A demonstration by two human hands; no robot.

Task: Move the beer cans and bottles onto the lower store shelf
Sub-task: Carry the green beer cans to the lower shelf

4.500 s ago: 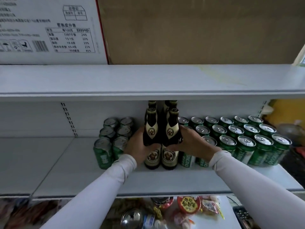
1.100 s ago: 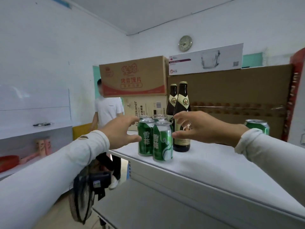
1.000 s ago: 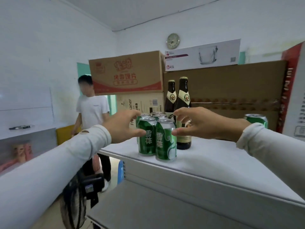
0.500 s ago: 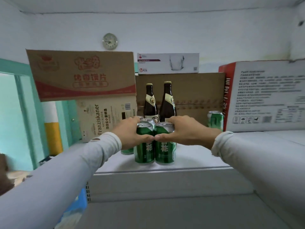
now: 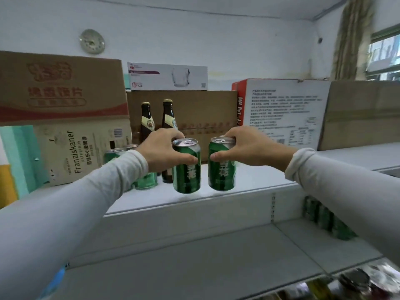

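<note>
My left hand (image 5: 163, 151) grips a green beer can (image 5: 187, 173) by its upper part, and my right hand (image 5: 249, 149) grips a second green beer can (image 5: 221, 172). Both cans hang just above the front of the white top shelf (image 5: 255, 182), a small gap between them. Behind my left hand stand two dark beer bottles (image 5: 167, 120) and several more green cans (image 5: 112, 153), partly hidden by my arm. The lower shelf (image 5: 194, 254) lies below, with a row of green cans (image 5: 324, 219) at its right.
Cardboard boxes (image 5: 62, 89) are stacked at the back left, one marked Franziskaner (image 5: 71, 152). A brown box (image 5: 203, 113), a white-and-red box (image 5: 283, 113) and another brown box (image 5: 363, 113) line the back. A clock (image 5: 92, 41) hangs on the wall. Packaged goods (image 5: 357, 282) show at bottom right.
Both hands have lifted their cans off the top shelf and drawn them apart and toward me. The view has swung to the right and down, showing more of the lower shelf.
</note>
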